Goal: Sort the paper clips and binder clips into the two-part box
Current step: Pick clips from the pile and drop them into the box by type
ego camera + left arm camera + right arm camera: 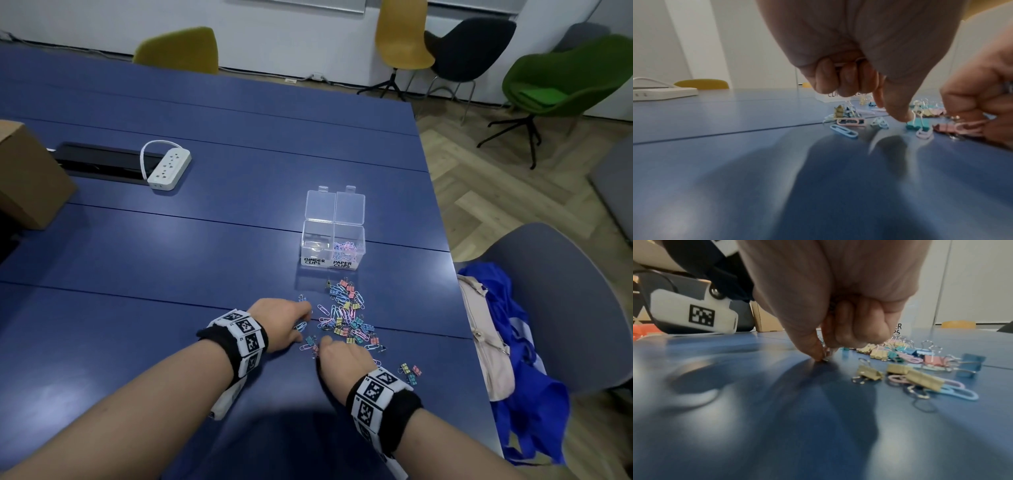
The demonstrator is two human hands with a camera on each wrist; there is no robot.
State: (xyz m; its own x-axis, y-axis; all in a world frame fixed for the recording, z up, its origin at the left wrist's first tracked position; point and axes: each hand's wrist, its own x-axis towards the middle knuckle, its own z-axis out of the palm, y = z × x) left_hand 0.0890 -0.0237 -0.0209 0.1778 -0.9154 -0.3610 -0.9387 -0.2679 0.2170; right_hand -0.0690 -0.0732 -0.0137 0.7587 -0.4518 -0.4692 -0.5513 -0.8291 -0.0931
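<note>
Both hands work the near edge of the clip pile on the blue desk: the left hand clenches paper clips, the right hand pinches a binder clip, the two-part box beyond.

On the table, bare blue surface lies between the clip pile and the box at 12 o'clock of the pile, a narrow open lane. The box lids stand open at its far side, so both compartments are reachable from above. From 9 to 11 o'clock the tabletop runs free out to the power strip and cardboard box. At 3 o'clock the table edge is near, with a chair just beyond.
</note>
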